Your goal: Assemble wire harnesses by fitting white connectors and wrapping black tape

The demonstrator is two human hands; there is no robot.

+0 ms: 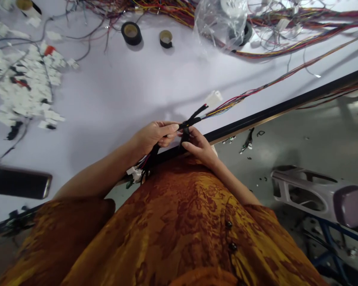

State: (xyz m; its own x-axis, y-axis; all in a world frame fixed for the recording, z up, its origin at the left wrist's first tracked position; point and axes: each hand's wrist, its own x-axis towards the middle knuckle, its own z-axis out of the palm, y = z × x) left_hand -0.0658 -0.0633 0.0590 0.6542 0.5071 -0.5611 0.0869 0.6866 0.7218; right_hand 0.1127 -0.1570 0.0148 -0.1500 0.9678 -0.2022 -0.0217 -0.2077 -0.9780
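My left hand is closed round a wire harness, its thumb pressed on the black-taped part. From there a short taped branch runs up to a white connector, and a bundle of coloured wires stretches off to the upper right. Below the left hand hang the harness's other end and more white connectors. My right hand is beside it, its fingers closed on a roll of black tape just under the taped branch. Part of the roll is hidden by the fingers.
Two tape rolls, a larger and a smaller, lie on the white table. White connectors are piled at left above a phone. Wire bundles and a plastic bag lie along the back. A plastic stool is at right.
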